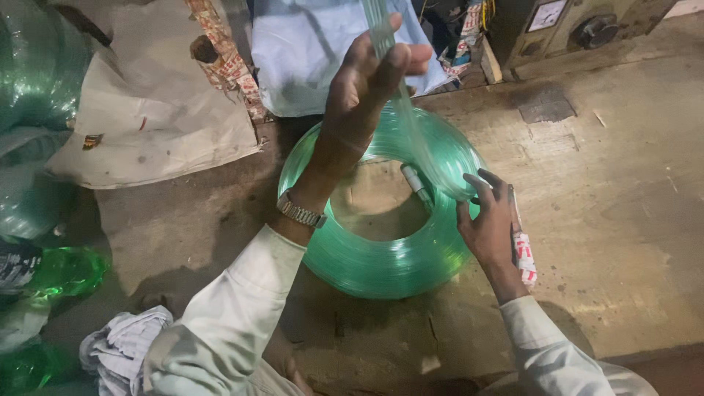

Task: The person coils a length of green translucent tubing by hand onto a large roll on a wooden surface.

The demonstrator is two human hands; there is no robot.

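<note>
Head camera, looking down at a worn floor point(631, 220), shows a coil of clear green tubing point(389, 260) lying flat just below the middle of the frame, its rings stacked into a wide hoop with bare floor showing through the centre. From the coil a loose strand of tubing point(411, 125) rises toward the top centre of the frame, where the left hand point(367, 84) has it pinched between thumb and closed fingers; that hand is raised well above the coil, and a metal wristwatch point(301, 213) sits on its wrist above a pale sleeve. The right hand point(488, 224) rests at the coil's right rim, fingers curled loosely with the tips touching the outer rings where the strand leaves the hoop; against its palm it also holds a narrow stick-like object with a red and white wrapper point(522, 253), which juts down past the hand's lower edge. A small whitish cylinder point(416, 183) lies inside the hoop near its upper right inner edge, touching the rings. In the upper left of the frame a pale sack point(154, 117) lies crumpled on the floor, and further left and down the left edge are more green coils wrapped in clear film point(33, 73). A light blue bag point(301, 51) sits at top centre behind the raised hand, and bunched cloth point(117, 345) lies at lower left.
</note>
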